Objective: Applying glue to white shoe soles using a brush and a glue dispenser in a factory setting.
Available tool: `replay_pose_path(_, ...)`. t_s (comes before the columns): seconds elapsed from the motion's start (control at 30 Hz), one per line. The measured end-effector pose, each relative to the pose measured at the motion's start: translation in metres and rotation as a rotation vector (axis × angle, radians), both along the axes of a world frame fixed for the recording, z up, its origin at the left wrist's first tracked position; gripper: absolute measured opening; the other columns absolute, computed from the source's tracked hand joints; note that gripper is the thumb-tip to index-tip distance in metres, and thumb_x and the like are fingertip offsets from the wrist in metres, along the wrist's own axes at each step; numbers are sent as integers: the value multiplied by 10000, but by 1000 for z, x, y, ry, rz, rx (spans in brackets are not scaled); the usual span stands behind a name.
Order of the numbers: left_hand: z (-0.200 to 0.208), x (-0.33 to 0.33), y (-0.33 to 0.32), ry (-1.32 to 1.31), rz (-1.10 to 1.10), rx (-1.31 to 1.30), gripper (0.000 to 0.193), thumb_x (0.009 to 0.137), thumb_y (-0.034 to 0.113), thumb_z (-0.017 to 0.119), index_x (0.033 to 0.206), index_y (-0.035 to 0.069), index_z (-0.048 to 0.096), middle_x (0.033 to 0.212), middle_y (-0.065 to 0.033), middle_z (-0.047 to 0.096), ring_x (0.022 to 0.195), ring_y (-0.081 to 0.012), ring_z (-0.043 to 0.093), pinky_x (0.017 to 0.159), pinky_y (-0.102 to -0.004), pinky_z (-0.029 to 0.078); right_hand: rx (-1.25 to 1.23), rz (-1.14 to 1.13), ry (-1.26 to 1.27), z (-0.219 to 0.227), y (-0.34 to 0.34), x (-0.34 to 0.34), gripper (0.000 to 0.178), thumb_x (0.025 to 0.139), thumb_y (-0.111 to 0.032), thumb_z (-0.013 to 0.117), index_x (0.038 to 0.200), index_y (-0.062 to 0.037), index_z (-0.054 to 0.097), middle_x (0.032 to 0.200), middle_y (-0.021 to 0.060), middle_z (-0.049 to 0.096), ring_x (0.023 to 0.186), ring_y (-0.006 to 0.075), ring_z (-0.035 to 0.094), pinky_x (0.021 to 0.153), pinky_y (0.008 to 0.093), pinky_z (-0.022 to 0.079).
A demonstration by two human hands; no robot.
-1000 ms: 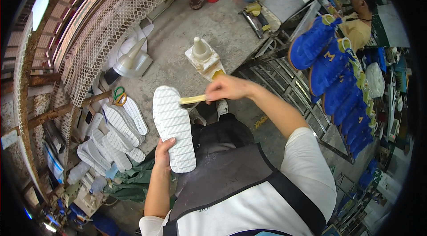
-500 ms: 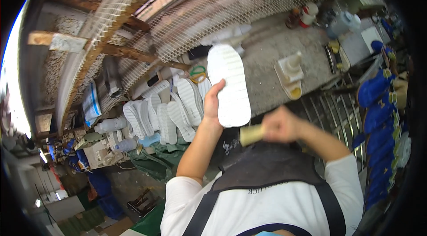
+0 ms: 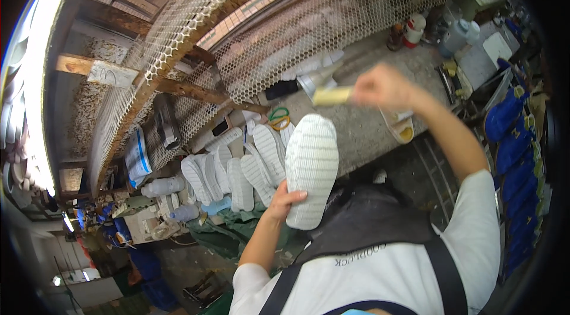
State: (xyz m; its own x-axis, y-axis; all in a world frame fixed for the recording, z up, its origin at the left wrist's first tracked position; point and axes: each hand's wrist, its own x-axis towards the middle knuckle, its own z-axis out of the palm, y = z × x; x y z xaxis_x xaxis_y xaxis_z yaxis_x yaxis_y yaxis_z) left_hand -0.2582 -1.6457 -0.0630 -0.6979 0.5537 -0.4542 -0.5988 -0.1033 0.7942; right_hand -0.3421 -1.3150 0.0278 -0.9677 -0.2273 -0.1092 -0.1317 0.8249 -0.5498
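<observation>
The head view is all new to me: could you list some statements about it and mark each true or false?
1. The left hand holds a white, ridged shoe sole. True.
2. The right hand is empty. False: it holds a flat, pale-yellow tool.
3. Loose white soles lie to the left of the held one. True.
4. The tool is pressed against the held sole. False: they are apart.
5. Blue shoes line the view's right side. True.

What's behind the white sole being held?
Past the edges of the white sole you can see other soles, the grey bench and the apron. Most fingers of the left grip and anything straight behind are covered.
</observation>
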Motion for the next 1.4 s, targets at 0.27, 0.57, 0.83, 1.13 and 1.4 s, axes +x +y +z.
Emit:
replay_pose_path(0.27, 7, 14, 2, 21, 194, -46, 632, 709, 138, 678, 1262, -31, 425, 1156, -140, 575, 1042, -234, 565, 899, -363, 447, 7, -25, -1, -8, -12, -14, 343, 802, -386, 589, 701, -68, 667, 614, 117, 620, 588, 296, 610, 587, 401, 479)
replay_pose_path(0.57, 36, -30, 26, -208, 409, 425, 429, 887, 274, 460, 1223, 8, 480, 1054, -148, 611, 908, -273, 624, 808, -408, 511, -61, 433, 303, -39, -103, 106, 268, 800, -358, 620, 714, -112, 556, 552, 65, 567, 512, 263, 586, 493, 383, 455)
replay_pose_path(0.83, 35, -57, 67, 221, 849, 492, 395, 934, 263, 395, 1225, 3, 455, 1106, -129, 587, 998, -241, 591, 877, -370, 470, -389, -81, 357, -24, -97, 82, 690, 596, -542, 773, 1027, -30, 607, 773, 157, 656, 676, 298, 661, 608, 336, 517)
replay_pose_path(1.13, 135, -99, 81, 570, 543, 520, 450, 938, 273, 412, 1269, -26, 353, 1115, -166, 538, 1049, -240, 558, 865, -381, 499, -216, -165, 986, 50, -93, 20, 501, 644, -432, 738, 907, -24, 611, 663, 107, 636, 556, 208, 644, 524, 321, 515)
replay_pose_path(1.4, 76, -74, 63, 264, 372, 445, 460, 930, 240, 461, 1308, 3, 351, 1151, -151, 551, 990, -242, 597, 823, -380, 517, 254, -382, 1012, 110, -70, -80, 699, 651, -694, 622, 818, -16, 649, 621, 125, 630, 584, 278, 643, 537, 369, 500)
